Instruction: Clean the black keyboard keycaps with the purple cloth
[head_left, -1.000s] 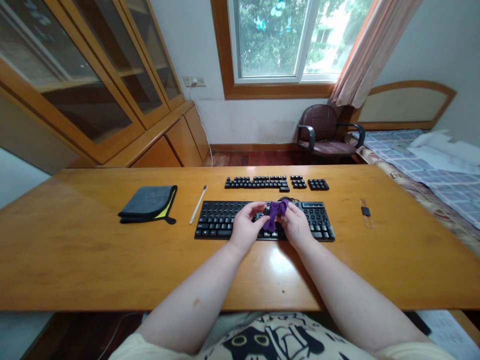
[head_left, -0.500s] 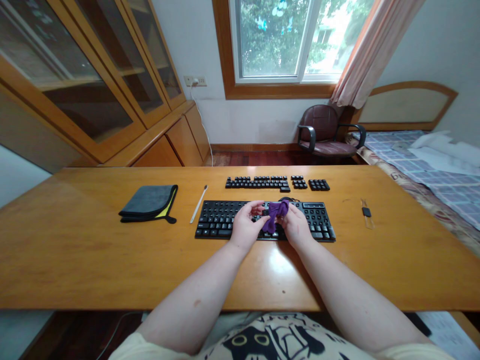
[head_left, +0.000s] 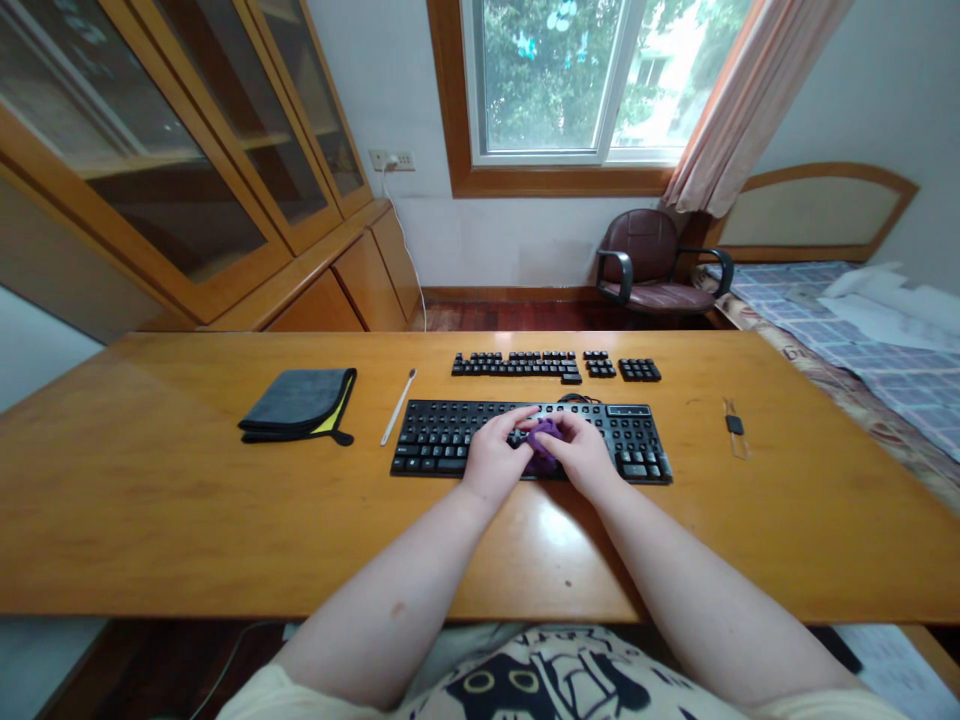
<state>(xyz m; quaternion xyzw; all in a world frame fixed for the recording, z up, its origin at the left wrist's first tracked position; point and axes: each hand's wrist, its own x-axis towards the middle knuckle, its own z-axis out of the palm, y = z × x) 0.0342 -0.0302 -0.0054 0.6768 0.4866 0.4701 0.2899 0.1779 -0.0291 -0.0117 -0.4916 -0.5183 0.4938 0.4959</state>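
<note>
Well left of the keyboard (head_left: 431, 450), a folded grey cloth (head_left: 296, 400) is laid on the worktop (head_left: 225, 520). Just left of the keyboard, a thin white brush (head_left: 398, 408) is set at a slant; it could be knocked askew if the left forearm were swung outward. Over the middle of the keyboard, the left hand (head_left: 493, 452) is held half closed, its fingers curved and the purple cloth (head_left: 541, 450) met at its left edge; whether a small part is also pinched there cannot be told. Beyond the keyboard, loose keycaps (head_left: 517, 365) are laid out in rows, and their order could be spoiled by a careless forward reach. The purple cloth is bunched between the hands, low over the keyboard; a fold could be snagged on its seemingly bare upper rows if dragged, or anything wrapped inside could be dropped through too loose a pinch. By the right hand (head_left: 587, 450), also over the keyboard, the cloth is gripped between thumb and bent fingers, nearly closed. Right of the keyboard, a wire puller (head_left: 735, 425) is left untouched.
</note>
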